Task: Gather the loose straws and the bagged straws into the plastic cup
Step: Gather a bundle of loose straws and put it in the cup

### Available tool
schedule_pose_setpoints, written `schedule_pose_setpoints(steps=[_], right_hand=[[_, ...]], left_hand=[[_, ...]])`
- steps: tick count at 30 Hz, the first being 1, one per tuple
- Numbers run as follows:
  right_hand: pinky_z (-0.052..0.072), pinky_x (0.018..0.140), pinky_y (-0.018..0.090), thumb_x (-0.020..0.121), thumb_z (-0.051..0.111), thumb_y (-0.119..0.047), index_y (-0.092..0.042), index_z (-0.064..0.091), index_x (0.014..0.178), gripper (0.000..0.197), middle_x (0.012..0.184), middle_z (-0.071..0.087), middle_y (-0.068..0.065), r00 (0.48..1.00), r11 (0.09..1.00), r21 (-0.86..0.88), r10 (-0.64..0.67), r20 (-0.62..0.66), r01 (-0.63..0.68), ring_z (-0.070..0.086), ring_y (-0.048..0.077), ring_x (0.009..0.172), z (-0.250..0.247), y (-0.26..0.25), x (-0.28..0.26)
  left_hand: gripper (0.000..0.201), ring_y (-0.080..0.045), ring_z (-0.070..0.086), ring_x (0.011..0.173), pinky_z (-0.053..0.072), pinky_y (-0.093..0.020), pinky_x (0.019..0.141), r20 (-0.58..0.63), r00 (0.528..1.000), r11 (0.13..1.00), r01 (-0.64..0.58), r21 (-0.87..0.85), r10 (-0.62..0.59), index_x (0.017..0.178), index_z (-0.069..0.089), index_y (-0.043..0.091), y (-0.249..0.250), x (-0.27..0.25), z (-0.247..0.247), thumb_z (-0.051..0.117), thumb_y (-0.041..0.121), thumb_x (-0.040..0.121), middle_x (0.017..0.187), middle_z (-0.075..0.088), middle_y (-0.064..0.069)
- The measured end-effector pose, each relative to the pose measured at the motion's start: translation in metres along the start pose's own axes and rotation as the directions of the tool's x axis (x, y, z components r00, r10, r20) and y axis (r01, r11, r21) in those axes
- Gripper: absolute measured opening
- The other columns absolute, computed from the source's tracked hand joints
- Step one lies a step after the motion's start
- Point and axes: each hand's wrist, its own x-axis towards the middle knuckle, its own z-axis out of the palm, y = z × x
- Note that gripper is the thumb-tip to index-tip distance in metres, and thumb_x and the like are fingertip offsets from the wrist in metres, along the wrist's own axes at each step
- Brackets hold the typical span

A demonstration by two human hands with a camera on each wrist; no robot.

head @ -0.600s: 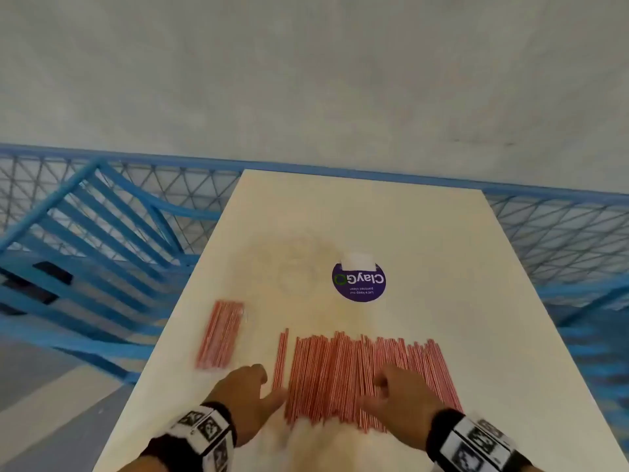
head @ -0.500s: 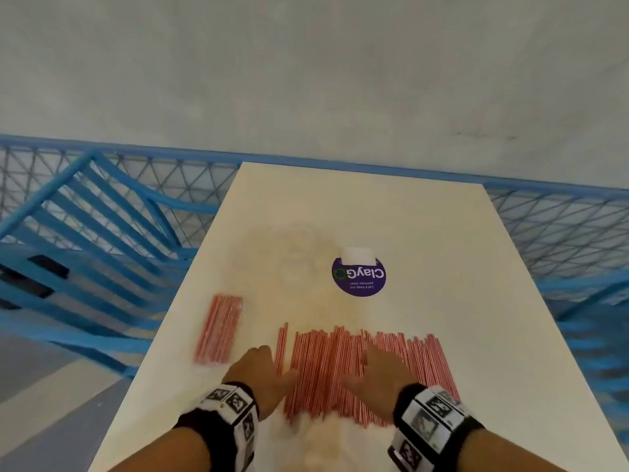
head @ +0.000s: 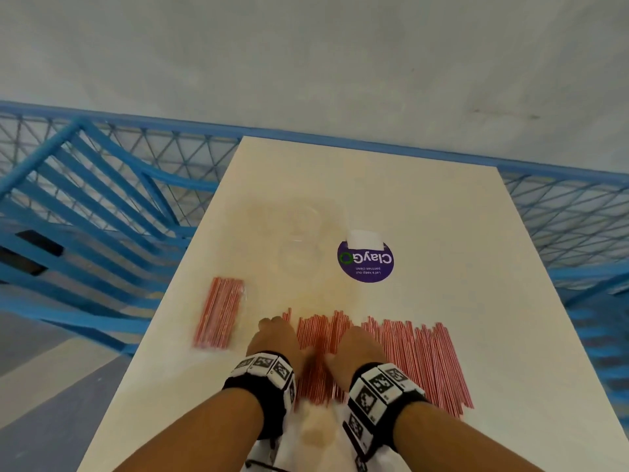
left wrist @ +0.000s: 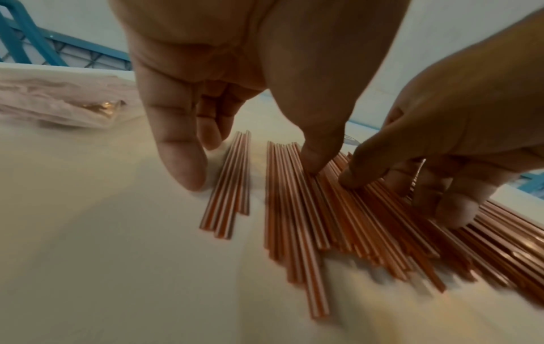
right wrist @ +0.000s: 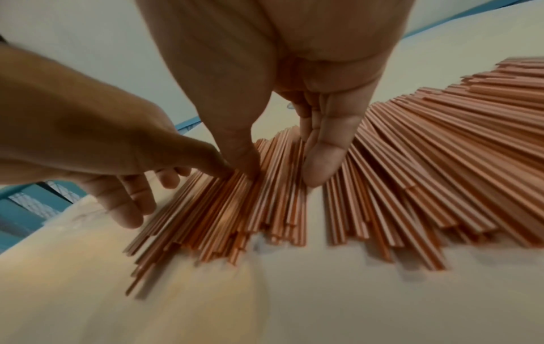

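Both hands, left hand point(head: 274, 338) and right hand point(head: 357, 349), press fingertips into the loose straws point(head: 418, 359) fanned on the near counter point(head: 425, 206), each grip not yet closed (bagged straws point(head: 221, 311) lie left); recommend sweeping inward before lifting.

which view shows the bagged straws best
The head view: the bagged straws lie whole on the table, left of the left hand. The left wrist view shows only a blurred end of the bag; the right wrist view misses them.
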Motion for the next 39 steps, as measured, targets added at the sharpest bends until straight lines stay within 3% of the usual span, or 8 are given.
schedule_pose_setpoints(steps=[5, 11, 17, 21, 26, 30, 34, 39], right_hand=[[0.057, 0.070, 0.028, 0.085, 0.069, -0.031, -0.014, 0.051, 0.077, 0.025, 0.086, 0.062, 0.002, 1.000, 1.000, 0.003, 0.022, -0.016, -0.022, 0.065, 0.019, 0.079, 0.006, -0.001, 0.005], [0.049, 0.067, 0.027, 0.084, 0.068, -0.032, -0.012, 0.055, 0.083, 0.024, 0.092, 0.061, 0.005, 1.000, 0.998, -0.053, 0.020, 0.016, -0.020, 0.057, 0.020, 0.077, 0.005, -0.004, 0.013], [0.053, 0.073, 0.028, 0.085, 0.065, -0.028, -0.013, 0.050, 0.071, 0.025, 0.074, 0.053, 0.000, 0.997, 0.997, -0.055, 0.061, 0.043, -0.058, 0.061, 0.022, 0.081, 0.006, -0.005, 0.020], [0.052, 0.074, 0.028, 0.087, 0.062, -0.027, -0.011, 0.059, 0.080, 0.018, 0.088, 0.061, 0.006, 0.996, 0.997, -0.066, 0.056, 0.071, -0.051, 0.066, 0.024, 0.092, 0.005, -0.007, 0.022], [0.045, 0.068, 0.025, 0.093, 0.052, -0.020, -0.010, 0.063, 0.091, 0.015, 0.099, 0.065, 0.008, 0.997, 0.997, -0.063, 0.050, 0.063, -0.046, 0.061, 0.021, 0.085, 0.004, -0.003, 0.025], [0.044, 0.066, 0.027, 0.093, 0.047, -0.016, -0.013, 0.049, 0.072, 0.021, 0.085, 0.057, 0.004, 0.996, 0.997, 0.020, 0.078, 0.048, -0.079, 0.055, 0.021, 0.078, 0.006, 0.001, 0.029], [0.047, 0.062, 0.029, 0.090, 0.041, -0.012, -0.006, 0.056, 0.100, 0.020, 0.091, 0.061, 0.007, 0.993, 0.980, 0.162, 0.110, 0.038, -0.115, 0.057, 0.022, 0.074, 0.010, 0.002, 0.030], [0.042, 0.054, 0.026, 0.090, 0.039, -0.013, -0.007, 0.050, 0.104, 0.019, 0.090, 0.059, 0.005, 0.996, 0.969, 0.230, 0.080, 0.026, -0.084, 0.056, 0.018, 0.072, -0.004, 0.002, 0.026]], left_hand=[[0.048, -0.028, 0.058, 0.110, 0.047, -0.031, 0.088, 0.045, 0.998, 0.998, -0.048, 0.051, 0.046, 0.120, 0.052, 0.004, 0.009, 0.003, -0.001, 0.062, 0.039, 0.088, 0.125, 0.054, -0.015], [0.032, -0.029, 0.056, 0.115, 0.047, -0.033, 0.093, 0.091, 0.994, 0.997, -0.067, 0.035, 0.064, 0.119, 0.056, 0.004, 0.023, 0.009, 0.004, 0.053, 0.022, 0.093, 0.127, 0.055, -0.016], [0.033, -0.034, 0.054, 0.118, 0.044, -0.037, 0.095, 0.031, 0.998, 0.999, -0.047, -0.011, 0.047, 0.127, 0.045, 0.002, 0.032, 0.010, 0.009, 0.036, 0.011, 0.097, 0.132, 0.044, -0.015], [0.032, -0.031, 0.053, 0.120, 0.043, -0.034, 0.097, 0.051, 0.996, 0.996, -0.080, 0.034, 0.078, 0.125, 0.050, 0.004, 0.033, 0.012, 0.006, 0.036, 0.012, 0.097, 0.132, 0.051, -0.015], [0.032, -0.028, 0.054, 0.120, 0.044, -0.030, 0.096, 0.068, 0.997, 0.999, -0.040, 0.013, 0.039, 0.122, 0.055, 0.004, 0.035, 0.019, 0.006, 0.037, 0.010, 0.096, 0.131, 0.056, -0.014], [0.031, -0.028, 0.058, 0.116, 0.046, -0.030, 0.092, 0.092, 0.996, 0.997, 0.012, -0.075, -0.005, 0.118, 0.058, 0.004, 0.032, 0.026, 0.010, 0.038, 0.011, 0.096, 0.127, 0.059, -0.013], [0.027, -0.029, 0.057, 0.116, 0.044, -0.032, 0.091, 0.077, 0.996, 0.979, 0.053, -0.197, -0.039, 0.117, 0.052, 0.006, 0.029, 0.031, 0.012, 0.041, 0.020, 0.098, 0.127, 0.058, -0.012], [0.026, -0.034, 0.058, 0.111, 0.045, -0.035, 0.085, 0.045, 0.999, 0.960, 0.039, -0.278, -0.027, 0.120, 0.041, 0.003, 0.025, 0.029, 0.004, 0.036, 0.012, 0.097, 0.124, 0.058, -0.018]])
